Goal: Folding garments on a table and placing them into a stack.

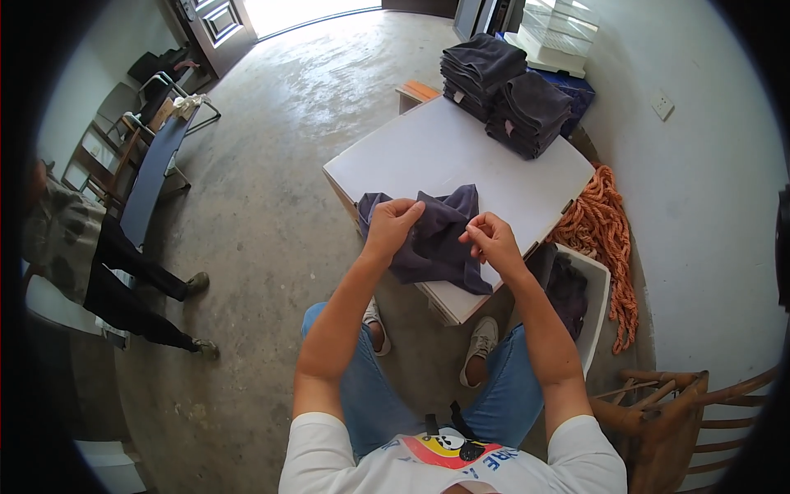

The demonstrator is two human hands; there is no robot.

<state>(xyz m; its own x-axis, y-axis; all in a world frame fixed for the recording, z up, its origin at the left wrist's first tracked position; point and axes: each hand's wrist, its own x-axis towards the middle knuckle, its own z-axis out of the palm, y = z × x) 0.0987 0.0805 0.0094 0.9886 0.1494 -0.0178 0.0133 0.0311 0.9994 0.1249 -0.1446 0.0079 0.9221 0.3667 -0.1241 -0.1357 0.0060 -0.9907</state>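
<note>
A dark purple-grey cloth point(441, 244) hangs rumpled over the near end of a white-topped table point(401, 154). My left hand point(390, 230) pinches its upper edge between thumb and fingers. By the cloth's right edge is my right hand point(492, 242), thumb and forefinger brought together. Whether those fingertips hold a bit of the fabric cannot be made out. Two stacks of folded dark cloths stand at the table's far right corner, a left stack point(481, 71) and a right stack point(531, 111).
Right of the table, a white bin point(595, 309) holds dark cloth point(566, 290). Orange rope point(608, 247) lies heaped by the wall. A wooden chair point(669, 426) stands at lower right. On the left, a person point(74, 247) stands near a long bench point(157, 163).
</note>
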